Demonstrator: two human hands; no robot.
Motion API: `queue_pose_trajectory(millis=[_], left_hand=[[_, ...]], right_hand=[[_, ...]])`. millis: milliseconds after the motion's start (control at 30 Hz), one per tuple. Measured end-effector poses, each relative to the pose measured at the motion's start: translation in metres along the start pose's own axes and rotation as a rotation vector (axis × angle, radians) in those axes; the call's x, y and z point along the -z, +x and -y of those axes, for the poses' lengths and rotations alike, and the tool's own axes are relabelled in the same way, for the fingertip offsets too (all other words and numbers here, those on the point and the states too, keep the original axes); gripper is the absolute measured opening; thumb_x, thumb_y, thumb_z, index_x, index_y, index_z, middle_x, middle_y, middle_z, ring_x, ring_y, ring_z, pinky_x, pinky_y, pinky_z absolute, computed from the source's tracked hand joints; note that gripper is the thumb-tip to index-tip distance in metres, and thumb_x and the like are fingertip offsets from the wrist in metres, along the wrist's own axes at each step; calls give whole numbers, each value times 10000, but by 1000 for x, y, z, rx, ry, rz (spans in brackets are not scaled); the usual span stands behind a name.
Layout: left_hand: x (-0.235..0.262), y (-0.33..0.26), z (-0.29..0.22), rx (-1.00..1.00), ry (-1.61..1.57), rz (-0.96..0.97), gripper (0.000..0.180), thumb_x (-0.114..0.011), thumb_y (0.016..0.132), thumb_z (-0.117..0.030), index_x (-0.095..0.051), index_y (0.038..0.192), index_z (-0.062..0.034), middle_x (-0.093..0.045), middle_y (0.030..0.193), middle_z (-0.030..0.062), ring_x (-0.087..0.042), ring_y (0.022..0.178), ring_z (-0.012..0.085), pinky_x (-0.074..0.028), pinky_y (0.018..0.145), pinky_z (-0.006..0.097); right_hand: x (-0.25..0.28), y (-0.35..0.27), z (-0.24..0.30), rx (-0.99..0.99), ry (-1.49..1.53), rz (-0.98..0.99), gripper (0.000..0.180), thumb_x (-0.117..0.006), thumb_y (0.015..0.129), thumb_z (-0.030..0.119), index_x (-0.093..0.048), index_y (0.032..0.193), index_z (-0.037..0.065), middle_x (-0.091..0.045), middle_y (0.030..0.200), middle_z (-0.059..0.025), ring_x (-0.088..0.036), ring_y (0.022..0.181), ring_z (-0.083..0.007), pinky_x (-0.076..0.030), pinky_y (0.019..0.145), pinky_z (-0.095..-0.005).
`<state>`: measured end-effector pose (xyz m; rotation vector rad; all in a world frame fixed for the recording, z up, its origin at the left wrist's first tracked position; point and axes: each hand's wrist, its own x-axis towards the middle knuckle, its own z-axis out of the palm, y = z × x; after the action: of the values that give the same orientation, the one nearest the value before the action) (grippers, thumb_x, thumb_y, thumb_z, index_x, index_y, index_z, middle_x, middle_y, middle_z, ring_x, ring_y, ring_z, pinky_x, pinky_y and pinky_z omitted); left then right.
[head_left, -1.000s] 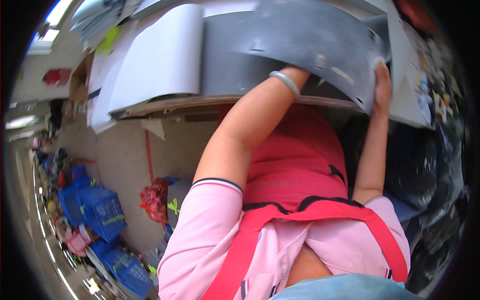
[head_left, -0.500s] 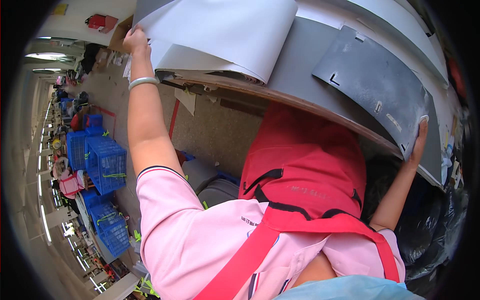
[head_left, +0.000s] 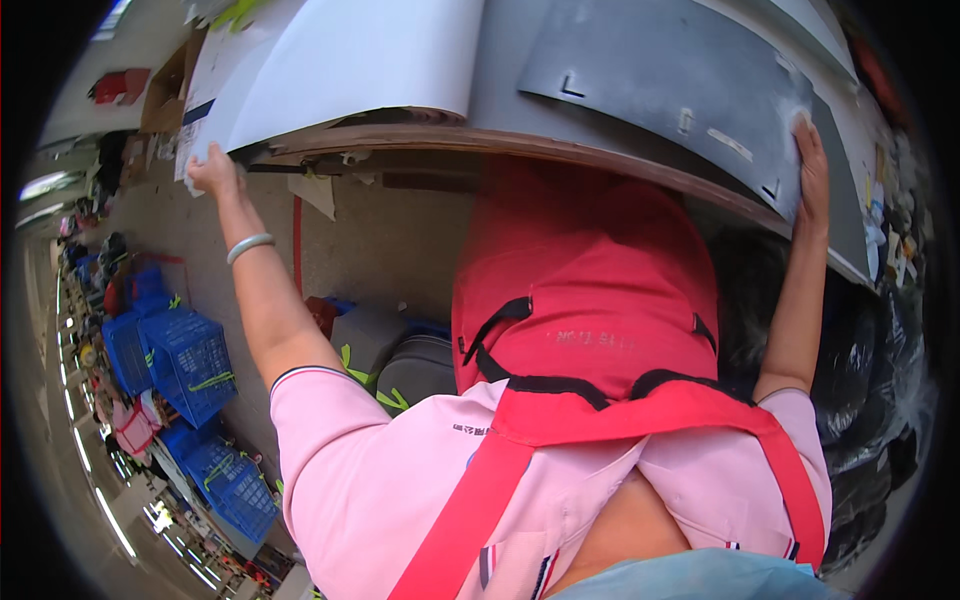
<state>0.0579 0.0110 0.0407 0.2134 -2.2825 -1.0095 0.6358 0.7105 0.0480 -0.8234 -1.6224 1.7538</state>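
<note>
A large white sheet point(head_left: 370, 60) curves over the work table's left part, its near edge bowing up from the tabletop. My left hand point(head_left: 216, 172), with a bangle on the wrist, pinches the sheet's near left corner out past the table's wooden edge point(head_left: 420, 136). On the right lies a dark grey curved template point(head_left: 650, 85) with small slots and L-shaped cutouts, overhanging the near edge. My right hand point(head_left: 812, 170) grips the template's right end, the fingers on top and the thumb mostly hidden. Under the template is grey sheet material point(head_left: 835, 190).
Blue plastic crates point(head_left: 190, 360) stand on the floor to the left, with grey padded pieces point(head_left: 420, 365) closer to me. Black plastic bags point(head_left: 840, 350) lie below the table at right. A red object point(head_left: 120, 87) and a cardboard box point(head_left: 170, 90) are at far left.
My left hand has drawn the white sheet's corner toward me and down. The view has shifted, so table and template appear higher. My right hand still holds the template's right end.
</note>
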Motion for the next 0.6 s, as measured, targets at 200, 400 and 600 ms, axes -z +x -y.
queue_pose_trajectory(millis=[200, 400, 600], left_hand=[[29, -203, -257, -492, -563, 566, 200, -709, 959, -39, -714, 1158, -26, -720, 1017, 48, -671, 866, 109, -551, 782, 253], [16, -344, -303, -965, -504, 1131, 165, -740, 932, -128, -739, 1061, -25, -705, 943, 89, -691, 789, 240, -558, 743, 320], [-8, -361, -294, -1030, -234, 1227, 273, -789, 876, -248, -742, 1033, -29, -689, 1026, 104, -659, 984, 290, -538, 854, 387]], right_hand=[[17, 31, -4, -33, -502, 175, 319, -701, 997, 380, -725, 1108, 82, -644, 936, 67, -567, 842, -22, -439, 762, -182], [-24, 20, 16, -73, -659, 56, 210, -721, 944, 279, -719, 905, 72, -600, 749, 40, -524, 682, -81, -412, 615, -262], [-20, 12, 16, 16, -683, 34, 266, -729, 944, 300, -713, 921, 35, -605, 769, 37, -511, 689, -72, -415, 619, -268]])
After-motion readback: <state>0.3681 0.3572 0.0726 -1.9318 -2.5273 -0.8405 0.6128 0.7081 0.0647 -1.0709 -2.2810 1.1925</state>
